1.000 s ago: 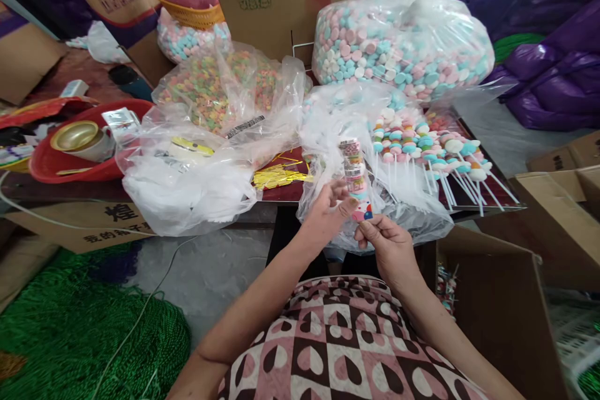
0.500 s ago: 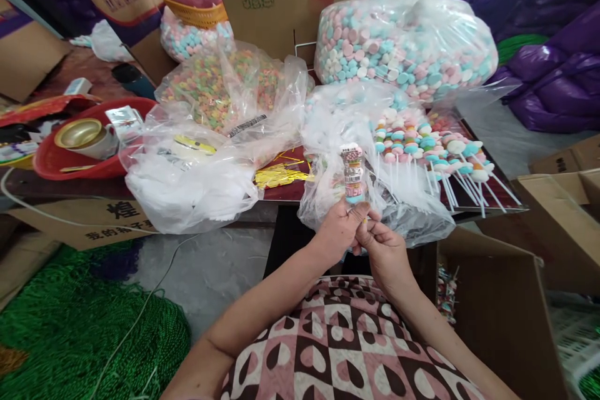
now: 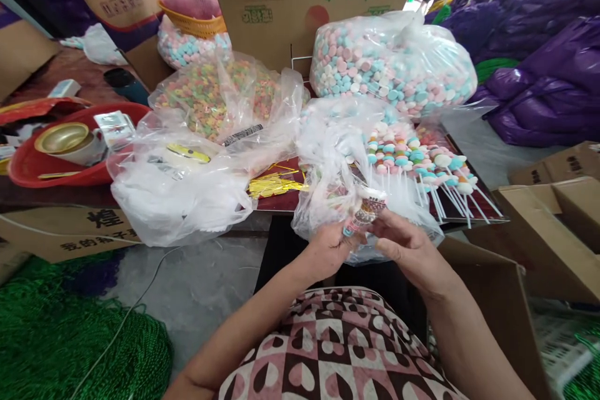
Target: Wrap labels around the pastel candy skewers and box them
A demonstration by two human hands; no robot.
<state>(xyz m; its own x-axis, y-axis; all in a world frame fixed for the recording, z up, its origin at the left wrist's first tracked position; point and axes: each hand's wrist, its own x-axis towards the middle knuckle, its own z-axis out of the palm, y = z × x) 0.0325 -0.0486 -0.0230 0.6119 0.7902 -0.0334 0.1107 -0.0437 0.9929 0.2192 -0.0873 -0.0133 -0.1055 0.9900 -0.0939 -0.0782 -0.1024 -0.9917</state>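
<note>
Left hand (image 3: 330, 245): fingers curled closed about the near end of one printed clear packet (image 3: 370, 211), coloured sweets inside, held tilted above the near edge of the tabletop (image 3: 277, 202).

Right hand (image 3: 409, 242): half spread, fingertips just beside the packet's right side, thumb apart from them; no firm grip shown. Whether the fingertips touch it, I can't make out.

Done, as I judge it: one packet filled. Its near end is covered by my fingers, so I can't see whether it is fastened.

Left, as I judge it: a good number of sweets on sticks (image 3: 419, 159), laid in a row and a heap at right on the tabletop, apparently without printed wrapping. My work looks well short of finished.

Stock, near middle: yellow ties (image 3: 276, 184), one loose bundle, left of the packet. Near left: white-filled plastic bag (image 3: 173, 215).

Stock, far left: bag of small ring sweets (image 3: 215, 97). Far right: large bag of pink, blue and white sweets (image 3: 394, 69).

Sundries: red basin (image 3: 28, 174), left end, holding a cup (image 3: 89, 153); cardboard box (image 3: 487, 284), near right, below the tabletop.
</note>
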